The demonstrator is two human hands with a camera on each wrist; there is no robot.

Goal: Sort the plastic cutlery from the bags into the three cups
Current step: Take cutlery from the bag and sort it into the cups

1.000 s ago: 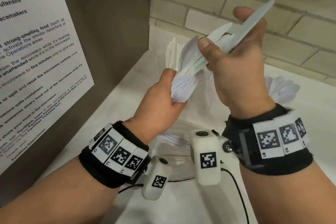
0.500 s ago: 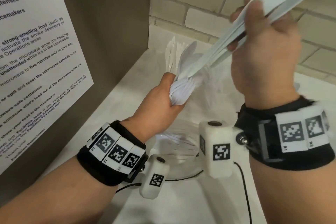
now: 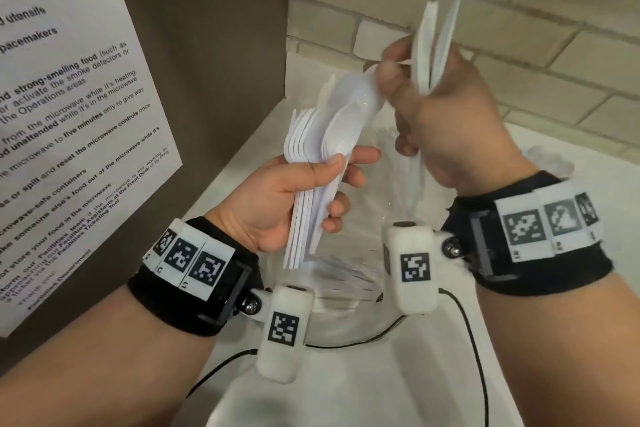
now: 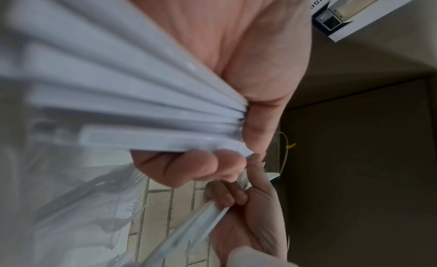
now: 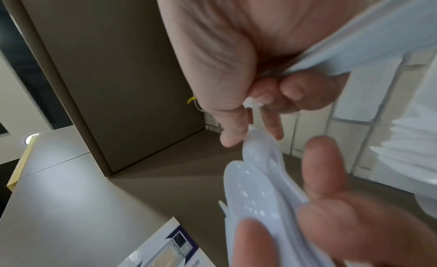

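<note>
While my left hand (image 3: 294,198) grips the spoon bundle (image 3: 332,135) and my right hand (image 3: 446,121) pinches the knives (image 3: 433,45), I judge them light, stiff, slippery; better held by the handles.

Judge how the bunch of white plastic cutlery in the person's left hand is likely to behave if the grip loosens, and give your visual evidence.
The bunch of cutlery would probably splay and slip: its handles already fan apart below the left hand. The pieces look thin and glossy, so likely light and slippery against each other. The straight handles suggest they are fairly stiff.
</note>
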